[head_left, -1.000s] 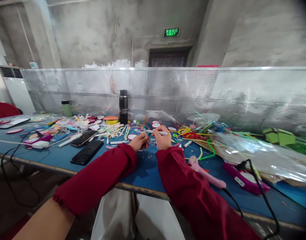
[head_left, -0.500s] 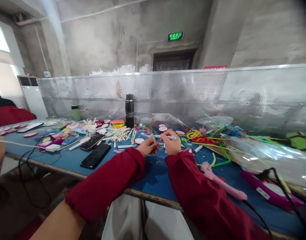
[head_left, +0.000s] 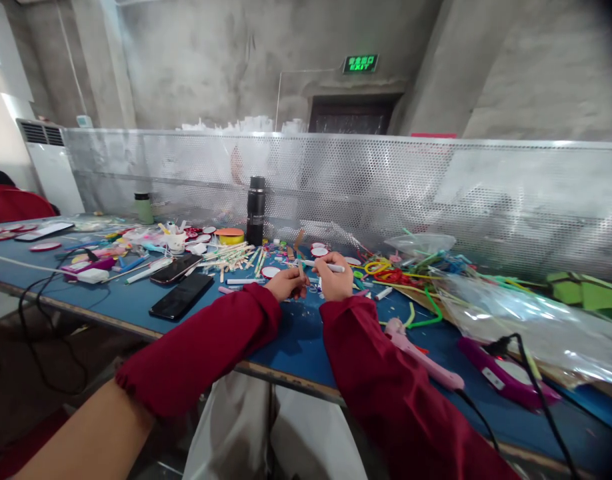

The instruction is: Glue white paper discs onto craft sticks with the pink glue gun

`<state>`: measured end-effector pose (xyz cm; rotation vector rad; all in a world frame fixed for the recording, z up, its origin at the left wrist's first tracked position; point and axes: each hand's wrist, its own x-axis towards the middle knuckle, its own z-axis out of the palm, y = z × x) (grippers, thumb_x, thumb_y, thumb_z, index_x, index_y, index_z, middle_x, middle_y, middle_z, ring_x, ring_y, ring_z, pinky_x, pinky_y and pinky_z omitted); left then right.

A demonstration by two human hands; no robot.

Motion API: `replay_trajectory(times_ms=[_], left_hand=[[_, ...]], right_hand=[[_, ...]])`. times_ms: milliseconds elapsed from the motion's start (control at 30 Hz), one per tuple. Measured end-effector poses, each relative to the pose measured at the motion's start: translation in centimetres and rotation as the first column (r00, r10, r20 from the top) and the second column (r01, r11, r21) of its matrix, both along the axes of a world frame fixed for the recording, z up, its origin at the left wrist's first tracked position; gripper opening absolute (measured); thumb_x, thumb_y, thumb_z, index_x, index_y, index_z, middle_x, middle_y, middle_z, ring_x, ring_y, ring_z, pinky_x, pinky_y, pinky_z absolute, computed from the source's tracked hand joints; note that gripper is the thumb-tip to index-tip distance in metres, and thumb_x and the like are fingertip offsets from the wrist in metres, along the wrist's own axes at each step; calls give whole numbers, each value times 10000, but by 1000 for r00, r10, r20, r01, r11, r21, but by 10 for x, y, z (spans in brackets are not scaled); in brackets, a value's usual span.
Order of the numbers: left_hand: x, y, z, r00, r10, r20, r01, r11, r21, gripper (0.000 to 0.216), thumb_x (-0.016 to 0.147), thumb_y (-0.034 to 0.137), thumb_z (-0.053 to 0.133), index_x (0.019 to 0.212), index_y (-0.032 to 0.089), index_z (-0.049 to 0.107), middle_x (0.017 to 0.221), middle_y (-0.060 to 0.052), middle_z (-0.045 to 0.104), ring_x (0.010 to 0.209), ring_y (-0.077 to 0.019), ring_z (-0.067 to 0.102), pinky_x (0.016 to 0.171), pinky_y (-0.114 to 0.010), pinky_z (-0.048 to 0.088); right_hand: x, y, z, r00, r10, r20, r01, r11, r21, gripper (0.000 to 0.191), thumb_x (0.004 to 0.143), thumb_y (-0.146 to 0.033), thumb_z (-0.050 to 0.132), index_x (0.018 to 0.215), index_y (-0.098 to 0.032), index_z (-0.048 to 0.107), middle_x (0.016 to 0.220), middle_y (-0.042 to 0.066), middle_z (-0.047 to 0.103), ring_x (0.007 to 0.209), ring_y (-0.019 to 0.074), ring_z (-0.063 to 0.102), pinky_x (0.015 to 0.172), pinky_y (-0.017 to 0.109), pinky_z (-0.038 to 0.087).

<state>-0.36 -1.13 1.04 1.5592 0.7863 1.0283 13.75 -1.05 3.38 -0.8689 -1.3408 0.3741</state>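
Note:
My right hand [head_left: 335,279] is closed round a white stick [head_left: 329,267] that lies level and points left and right above the blue table [head_left: 296,340]. Close beside it, my left hand [head_left: 287,283] is closed in a pinch on a small upright piece near the stick's left end; I cannot make out what the piece is. Both arms wear dark red sleeves and rest on the table near its front edge. Loose white sticks and small red-rimmed discs [head_left: 271,272] lie just beyond my hands.
Two dark phones [head_left: 182,295] lie left of my hands. A black flask [head_left: 256,211] stands at the back by a perforated metal screen [head_left: 386,187]. A pink glue gun [head_left: 422,355] and a purple tool [head_left: 506,380] with cables lie right, beside clear plastic bags and coloured pipe cleaners.
My hands stay together on the white stick and small piece. The camera has swung slightly, so the table shifts in view; a hand seen at the far left edge is gone.

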Motion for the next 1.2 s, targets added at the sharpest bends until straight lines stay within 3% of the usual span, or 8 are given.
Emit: replay_trajectory(times_ms=[667, 900, 1200], left_hand=[[1, -3, 4, 1000, 18, -12, -18, 1000, 1, 200, 790, 333, 597, 745, 150, 530, 482, 11, 557, 365, -80, 445, 419, -200, 304], [1, -1, 2, 1000, 7, -14, -7, 1000, -4, 272, 763, 402, 637, 743, 154, 529, 471, 18, 550, 365, -76, 445, 419, -197, 307], [1, -1, 1, 1000, -1, -9, 1, 1000, 11, 229, 797, 366, 593, 751, 156, 514, 476, 15, 543, 379, -80, 442, 421, -196, 308]], right_hand=[[1, 0, -1, 999, 6, 50, -6, 1000, 13, 145, 721, -285, 580, 605, -212, 533, 539, -36, 567, 515, 132, 484, 546, 270, 387], [1, -2, 2, 999, 15, 50, -15, 1000, 6, 157, 728, -304, 580, 605, -217, 535, 549, -33, 570, 528, 138, 496, 548, 274, 394], [1, -4, 2, 999, 2, 55, -3, 1000, 22, 169, 732, -313, 581, 606, -212, 534, 552, -31, 570, 525, 134, 491, 550, 275, 392]])
